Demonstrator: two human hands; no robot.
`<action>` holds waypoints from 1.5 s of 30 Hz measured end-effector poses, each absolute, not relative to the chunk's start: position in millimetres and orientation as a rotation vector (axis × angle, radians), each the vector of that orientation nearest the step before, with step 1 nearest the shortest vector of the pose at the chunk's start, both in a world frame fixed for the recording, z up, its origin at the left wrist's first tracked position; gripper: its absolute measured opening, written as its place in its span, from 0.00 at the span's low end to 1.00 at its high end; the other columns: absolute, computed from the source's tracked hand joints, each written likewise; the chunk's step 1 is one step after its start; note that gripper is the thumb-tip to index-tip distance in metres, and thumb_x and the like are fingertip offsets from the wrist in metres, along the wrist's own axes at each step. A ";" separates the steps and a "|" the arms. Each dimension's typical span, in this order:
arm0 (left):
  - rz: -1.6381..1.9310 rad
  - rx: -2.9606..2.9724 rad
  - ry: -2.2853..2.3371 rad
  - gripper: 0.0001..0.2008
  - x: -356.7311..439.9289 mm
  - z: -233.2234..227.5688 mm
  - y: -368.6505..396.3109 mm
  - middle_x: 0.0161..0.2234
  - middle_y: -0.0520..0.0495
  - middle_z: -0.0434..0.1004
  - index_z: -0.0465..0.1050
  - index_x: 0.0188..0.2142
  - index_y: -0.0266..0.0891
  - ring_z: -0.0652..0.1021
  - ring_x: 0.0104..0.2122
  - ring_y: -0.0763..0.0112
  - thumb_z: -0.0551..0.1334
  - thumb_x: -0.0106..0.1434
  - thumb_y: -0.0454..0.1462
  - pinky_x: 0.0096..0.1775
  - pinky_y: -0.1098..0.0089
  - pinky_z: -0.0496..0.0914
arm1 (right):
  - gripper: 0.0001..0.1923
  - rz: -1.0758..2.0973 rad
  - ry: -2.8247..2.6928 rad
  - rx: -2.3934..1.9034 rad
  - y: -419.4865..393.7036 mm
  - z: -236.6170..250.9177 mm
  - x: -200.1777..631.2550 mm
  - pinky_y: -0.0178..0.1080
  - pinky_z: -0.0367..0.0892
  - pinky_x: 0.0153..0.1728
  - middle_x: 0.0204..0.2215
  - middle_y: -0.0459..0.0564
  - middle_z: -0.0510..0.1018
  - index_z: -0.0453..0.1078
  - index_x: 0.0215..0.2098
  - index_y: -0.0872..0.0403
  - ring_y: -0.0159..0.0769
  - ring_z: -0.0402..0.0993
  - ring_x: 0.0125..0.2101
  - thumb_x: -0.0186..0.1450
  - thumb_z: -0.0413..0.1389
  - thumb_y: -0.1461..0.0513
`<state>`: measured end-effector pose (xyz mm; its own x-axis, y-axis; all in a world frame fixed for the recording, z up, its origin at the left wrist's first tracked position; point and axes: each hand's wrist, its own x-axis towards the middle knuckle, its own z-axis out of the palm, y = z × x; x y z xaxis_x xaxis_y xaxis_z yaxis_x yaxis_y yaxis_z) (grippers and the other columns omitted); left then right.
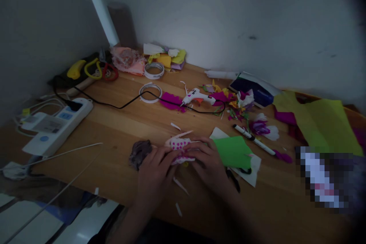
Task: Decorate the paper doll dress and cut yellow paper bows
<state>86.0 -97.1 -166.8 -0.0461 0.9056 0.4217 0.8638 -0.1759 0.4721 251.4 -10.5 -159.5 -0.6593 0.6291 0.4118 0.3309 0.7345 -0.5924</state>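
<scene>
Head view, two tape rolls [153, 70], one glue gun [198, 97]

Dim, murky, dark blurred corners

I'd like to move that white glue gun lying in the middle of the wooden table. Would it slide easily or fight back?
The white glue gun with the orange trigger looks like light, stiff plastic, so it would probably lift easily. Its black cord trails across the wooden table to the white power strip, so it may tug or drag scraps. Lying on its side, it seems unlikely to roll.
</scene>
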 end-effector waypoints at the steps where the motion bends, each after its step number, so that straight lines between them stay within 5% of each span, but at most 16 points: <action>1: 1.020 2.131 1.974 0.10 85.4 -167.2 -97.3 0.37 0.46 0.76 0.72 0.44 0.40 0.74 0.37 0.61 0.54 0.68 0.35 0.40 0.61 0.68 | 0.13 0.627 -2.328 -0.718 -11.2 -159.2 251.8 0.50 0.67 0.46 0.38 0.49 0.80 0.75 0.39 0.48 0.44 0.68 0.47 0.64 0.53 0.69; 9: 1.071 2.190 1.958 0.12 84.8 -165.9 -98.1 0.35 0.47 0.77 0.75 0.41 0.41 0.74 0.34 0.65 0.52 0.68 0.32 0.34 0.67 0.67 | 0.12 0.514 -2.342 -0.670 -4.7 -158.7 256.9 0.49 0.67 0.45 0.44 0.52 0.78 0.75 0.41 0.49 0.43 0.70 0.47 0.63 0.54 0.68; 45: 1.146 2.174 1.969 0.08 80.3 -175.4 -102.7 0.37 0.45 0.75 0.75 0.37 0.39 0.75 0.37 0.64 0.56 0.65 0.31 0.36 0.64 0.72 | 0.09 0.563 -2.347 -0.664 -6.8 -164.9 259.3 0.49 0.68 0.46 0.39 0.49 0.79 0.74 0.35 0.50 0.44 0.69 0.47 0.63 0.55 0.69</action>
